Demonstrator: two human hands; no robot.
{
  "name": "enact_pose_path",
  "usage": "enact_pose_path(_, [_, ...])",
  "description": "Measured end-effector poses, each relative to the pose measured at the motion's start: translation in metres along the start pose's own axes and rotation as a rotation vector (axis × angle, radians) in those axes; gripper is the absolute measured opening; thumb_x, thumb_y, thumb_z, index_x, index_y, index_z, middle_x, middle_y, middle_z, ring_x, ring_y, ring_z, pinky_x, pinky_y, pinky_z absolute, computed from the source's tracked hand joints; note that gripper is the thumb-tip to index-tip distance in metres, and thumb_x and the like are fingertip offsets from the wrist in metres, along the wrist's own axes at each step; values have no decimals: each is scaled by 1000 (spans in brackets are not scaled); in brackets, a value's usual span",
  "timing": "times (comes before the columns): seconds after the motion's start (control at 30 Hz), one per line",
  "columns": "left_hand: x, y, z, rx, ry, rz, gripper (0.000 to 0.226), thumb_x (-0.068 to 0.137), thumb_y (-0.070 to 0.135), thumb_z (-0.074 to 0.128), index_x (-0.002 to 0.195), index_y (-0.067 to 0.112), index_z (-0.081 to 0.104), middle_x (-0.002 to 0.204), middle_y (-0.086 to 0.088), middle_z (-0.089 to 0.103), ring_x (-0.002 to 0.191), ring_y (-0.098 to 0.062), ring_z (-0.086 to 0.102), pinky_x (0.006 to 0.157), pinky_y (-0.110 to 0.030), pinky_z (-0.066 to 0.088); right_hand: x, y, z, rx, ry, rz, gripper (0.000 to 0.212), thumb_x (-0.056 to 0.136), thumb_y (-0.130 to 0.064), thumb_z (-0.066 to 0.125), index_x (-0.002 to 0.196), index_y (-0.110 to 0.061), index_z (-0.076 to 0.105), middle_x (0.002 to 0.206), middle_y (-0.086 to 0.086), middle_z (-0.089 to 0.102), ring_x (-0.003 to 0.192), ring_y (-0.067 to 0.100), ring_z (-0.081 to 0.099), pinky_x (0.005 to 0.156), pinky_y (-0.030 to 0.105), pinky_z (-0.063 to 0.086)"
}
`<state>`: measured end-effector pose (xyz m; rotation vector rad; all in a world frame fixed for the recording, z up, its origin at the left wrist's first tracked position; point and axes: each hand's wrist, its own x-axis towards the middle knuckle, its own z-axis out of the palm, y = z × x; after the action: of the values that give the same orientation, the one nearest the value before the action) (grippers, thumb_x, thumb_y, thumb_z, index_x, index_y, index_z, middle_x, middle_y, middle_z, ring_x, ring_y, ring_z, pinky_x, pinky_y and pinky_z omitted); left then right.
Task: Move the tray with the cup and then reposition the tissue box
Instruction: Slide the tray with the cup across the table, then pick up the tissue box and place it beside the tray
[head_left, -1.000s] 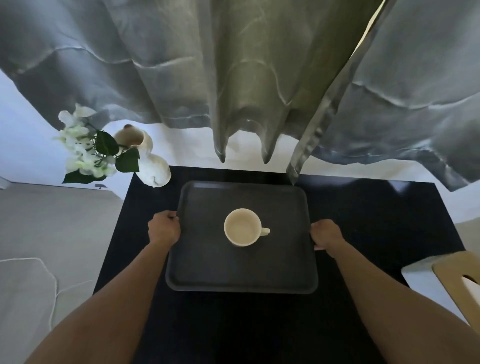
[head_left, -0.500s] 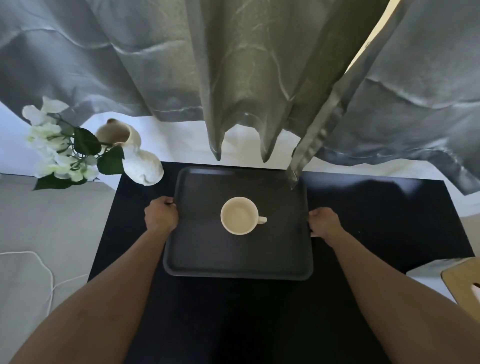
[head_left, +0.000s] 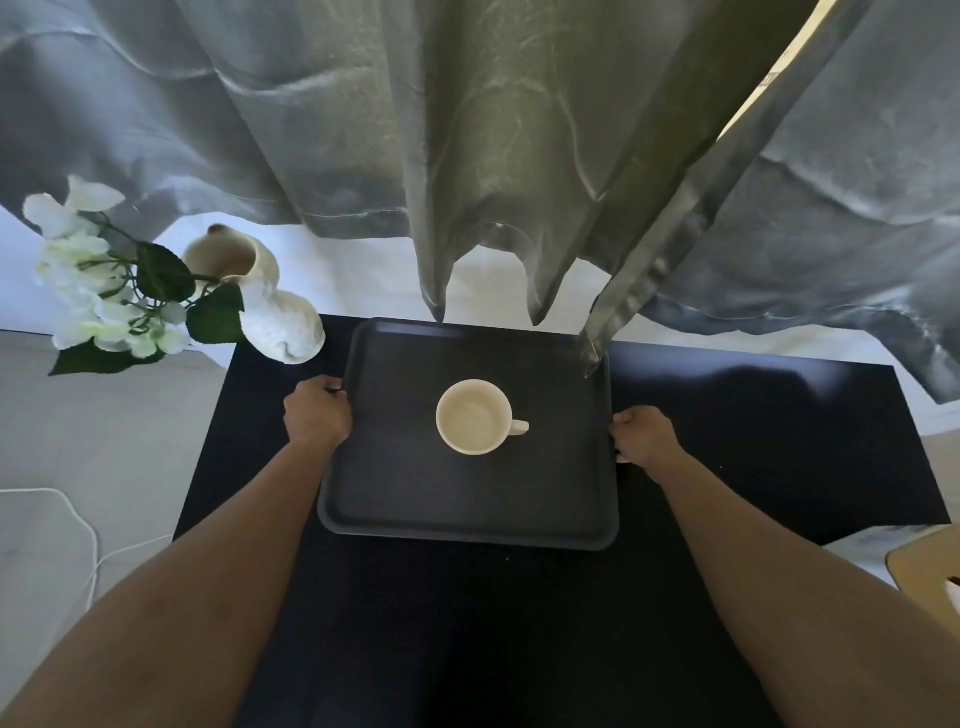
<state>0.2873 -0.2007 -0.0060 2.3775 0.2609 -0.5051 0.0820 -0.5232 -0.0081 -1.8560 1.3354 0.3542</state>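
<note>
A dark grey rectangular tray (head_left: 415, 504) lies at the far middle of the black table (head_left: 753, 441). An empty cream cup (head_left: 474, 417) stands upright at the tray's centre, handle pointing right. My left hand (head_left: 317, 413) grips the tray's left rim and my right hand (head_left: 643, 435) grips its right rim. At the right edge of the view sits a pale box (head_left: 857, 540), mostly hidden behind a wooden piece; I cannot tell whether it is the tissue box.
A white vase (head_left: 270, 312) with white flowers (head_left: 98, 280) stands at the table's far left corner, close to the tray. Grey curtains (head_left: 493, 156) hang down to the tray's far edge. A wooden chair part (head_left: 930, 571) is at the right. A white cable (head_left: 78, 525) lies on the floor.
Both hands have pushed the tray with the cup away from me, toward the curtain and nearer the vase. Its far right corner now reaches under a curtain fold.
</note>
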Motion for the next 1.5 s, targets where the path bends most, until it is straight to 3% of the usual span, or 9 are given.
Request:
enact_pose_path(0.43, [-8,4,-3,61,-16,-15,38,91,14,51,127,13,62,129,-18,61,117,-40,57,99,-42,46,-8,-4,-3,15,-46,34,24,92,-10,54,102,7,67,86,18,68,95,39,67,89,52,56])
enact_pose_path(0.53, [-16,8,-6,96,-4,60,43,92,19,52,133,8,54,134,-18,56,124,-38,51,102,-45,40,-18,-5,-6,12,-48,8,26,92,-12,54,98,10,67,99,26,69,96,39,66,91,53,54])
enact_pose_path(0.7, [-35,20,-12,94,-15,184,41,93,25,52,131,10,53,129,-15,59,120,-36,54,102,-48,43,-47,-10,-16,-1,-44,-32,22,94,-17,52,87,-2,65,87,14,63,87,31,63,93,49,53])
enact_pose_path(0.83, [-57,40,-12,76,-29,341,31,94,23,49,118,10,64,119,-13,66,111,-35,59,89,-37,43,-76,-11,-27,46,-5,-96,22,96,-18,51,78,-10,60,86,13,62,100,38,63,97,51,50])
enact_pose_path(0.97, [-89,64,-5,142,-59,535,31,97,25,45,107,8,68,107,-17,70,100,-38,64,80,-37,44,-101,0,-38,91,50,-152,21,98,-17,47,89,-6,63,100,20,67,100,36,64,97,50,49])
enact_pose_path(1.1, [-117,87,7,140,-132,615,29,96,26,46,100,9,69,106,-16,71,100,-36,64,82,-38,46,-120,12,-49,148,88,-188,19,96,-15,51,94,-5,66,90,14,68,83,28,66,86,42,55])
enact_pose_path(1.2, [-138,103,14,140,-188,660,26,93,24,47,99,15,71,111,-9,71,105,-33,63,90,-40,47,-134,22,-64,252,149,-183,21,93,-20,52,75,-17,63,71,4,63,62,17,59,67,37,53])
enact_pose_path(1.33, [-172,129,32,137,-245,769,23,92,24,48,90,13,69,100,-10,72,94,-31,64,80,-36,49,-148,46,-99,296,222,-196,24,92,-20,52,69,-21,59,69,3,63,64,20,59,67,39,52])
enact_pose_path(1.5, [-215,164,67,182,-326,826,27,92,27,48,96,10,69,103,-17,70,97,-38,63,88,-43,51,-150,94,-147,327,277,-178,23,95,-18,48,79,-14,65,76,6,66,66,18,61,68,36,52])
